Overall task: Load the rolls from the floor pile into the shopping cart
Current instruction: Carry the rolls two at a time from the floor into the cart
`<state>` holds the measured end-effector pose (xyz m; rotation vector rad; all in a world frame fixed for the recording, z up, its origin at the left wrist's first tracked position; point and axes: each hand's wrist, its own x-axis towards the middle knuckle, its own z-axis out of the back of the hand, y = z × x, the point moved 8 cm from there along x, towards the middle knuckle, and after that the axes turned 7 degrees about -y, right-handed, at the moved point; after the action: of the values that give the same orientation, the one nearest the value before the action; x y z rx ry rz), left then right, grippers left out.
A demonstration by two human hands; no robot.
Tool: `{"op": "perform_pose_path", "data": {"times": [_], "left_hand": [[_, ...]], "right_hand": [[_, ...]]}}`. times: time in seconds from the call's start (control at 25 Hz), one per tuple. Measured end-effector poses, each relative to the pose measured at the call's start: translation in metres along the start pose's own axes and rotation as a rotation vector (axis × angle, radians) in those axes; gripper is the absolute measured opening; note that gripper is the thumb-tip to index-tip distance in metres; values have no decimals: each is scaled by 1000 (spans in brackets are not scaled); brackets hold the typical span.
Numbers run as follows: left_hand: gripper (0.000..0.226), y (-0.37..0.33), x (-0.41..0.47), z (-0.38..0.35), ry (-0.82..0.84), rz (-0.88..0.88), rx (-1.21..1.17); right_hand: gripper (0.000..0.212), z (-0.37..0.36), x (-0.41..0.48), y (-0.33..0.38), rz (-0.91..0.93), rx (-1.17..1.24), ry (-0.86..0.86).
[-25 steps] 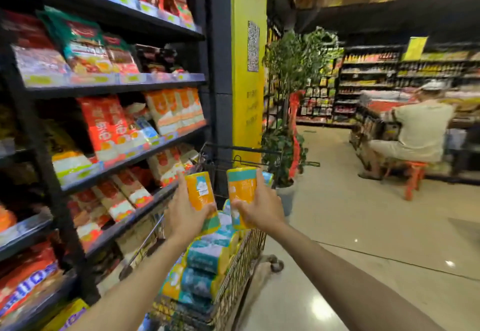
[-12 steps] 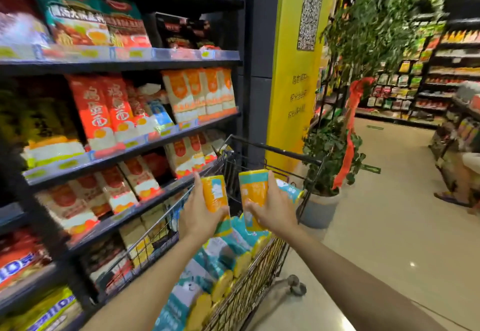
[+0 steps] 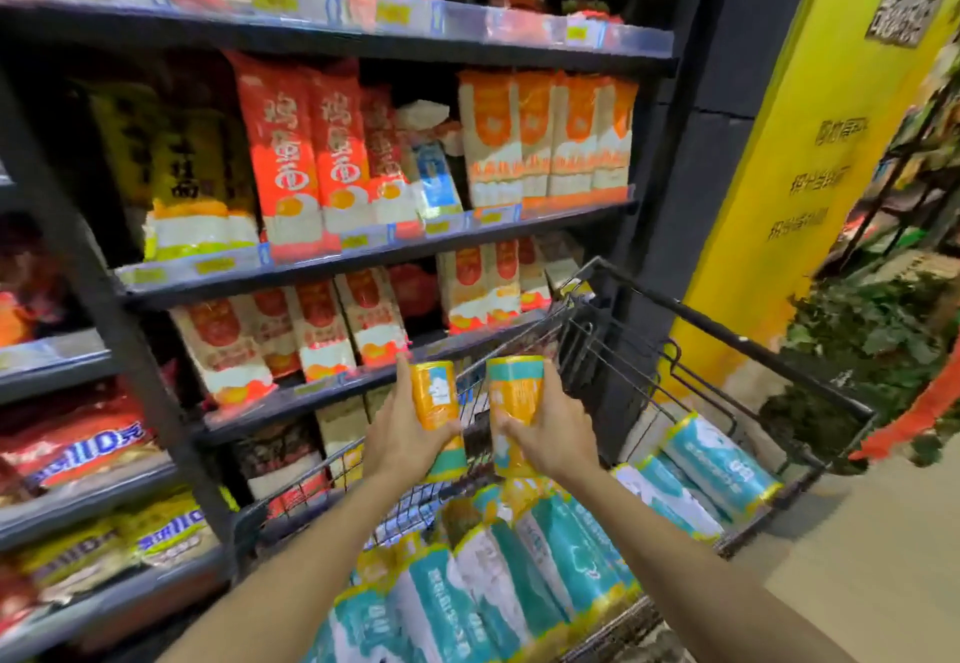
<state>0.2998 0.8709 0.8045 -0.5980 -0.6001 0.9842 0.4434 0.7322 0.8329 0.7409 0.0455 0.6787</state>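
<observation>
Left roll (image 3: 435,418): orange wrapper with a teal band at its lower end, held upright in the air above the near half of the cart.
Right roll (image 3: 514,413): orange wrapper with a teal band at its top, also upright over the cart. It is close beside the left roll, with a narrow gap between them.
Left hand (image 3: 400,436): fingers and thumb curl round the lower part of the left roll, gripping it from the left.
Right hand (image 3: 553,436): wrapped round the lower part of the right roll, gripping it from the right.
Rolls in the cart (image 3: 519,574): many teal, white and yellow rolls lie on their sides and fill the basket below the hands.
Cart (image 3: 748,342): dark wire basket with a black rim, standing just beside the shelves.
Shelves (image 3: 363,257): dark metal tiers to the left.
Packets (image 3: 291,158): red and orange, mostly upright on the shelves.
Pillar (image 3: 810,142): yellow with dark lettering, beyond the cart.
Plant (image 3: 872,329): green leaves at the pillar's foot.
Floor (image 3: 857,558): pale, at the lower right.
</observation>
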Motion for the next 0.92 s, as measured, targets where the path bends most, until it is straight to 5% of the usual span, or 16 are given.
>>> {"op": "perform_pose_path", "data": {"times": [0.4, 0.92], "left_hand": [[115, 103, 12, -41, 38, 386, 137], [104, 230, -36, -112, 323, 792, 159]], "right_hand": [[94, -172, 32, -12, 94, -38, 559], [89, -309, -18, -74, -86, -232, 910]]}}
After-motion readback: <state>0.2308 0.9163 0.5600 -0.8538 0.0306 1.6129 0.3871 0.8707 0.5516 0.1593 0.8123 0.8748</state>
